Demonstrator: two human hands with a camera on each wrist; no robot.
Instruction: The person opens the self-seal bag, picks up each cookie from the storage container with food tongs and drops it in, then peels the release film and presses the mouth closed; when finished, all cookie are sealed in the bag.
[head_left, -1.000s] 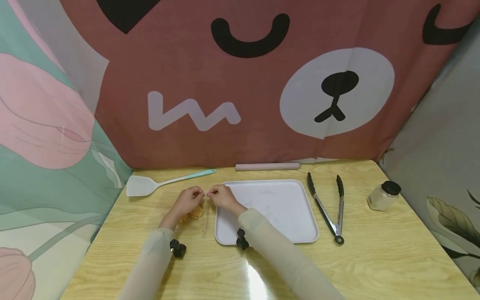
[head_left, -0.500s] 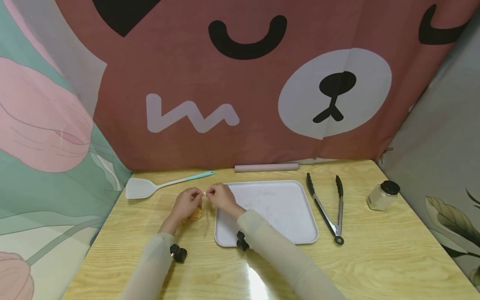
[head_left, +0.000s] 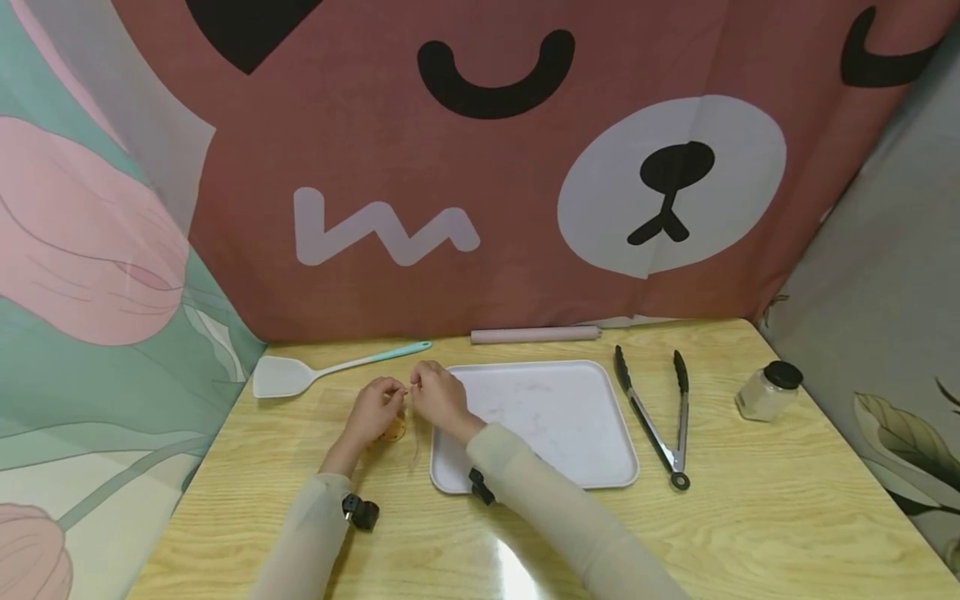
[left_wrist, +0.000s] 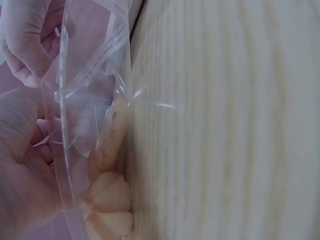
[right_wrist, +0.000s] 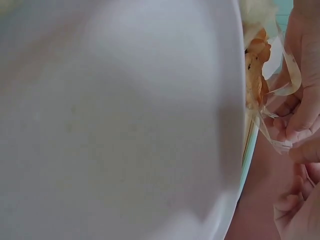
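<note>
A clear plastic bag (left_wrist: 80, 120) with a printed strip across its upper part stands between the two hands. Tan baked pieces (left_wrist: 112, 195), some lobed like flowers, lie inside it; one with dark specks (right_wrist: 255, 75) shows in the right wrist view. My left hand (head_left: 373, 412) pinches the bag's upper edge between thumb and fingers. Just to its right, my right hand (head_left: 441, 398) has thumb and fingers together at the same edge, pinching a bit of the film. Its fingertips are partly hidden, and the bag is barely visible in the head view.
A white tray (head_left: 547, 425) lies under the right forearm. Behind are a white spatula (head_left: 283, 377) with a teal handle and a pinkish roll (head_left: 536, 335). Spread tongs (head_left: 671, 450) and a black-lidded jar (head_left: 765, 396) stand to the right on the wooden table (head_left: 787, 517).
My right hand has shifted slightly up and left, its fingertips now just above those of the left hand. The left hand stays almost in place at the bag.
</note>
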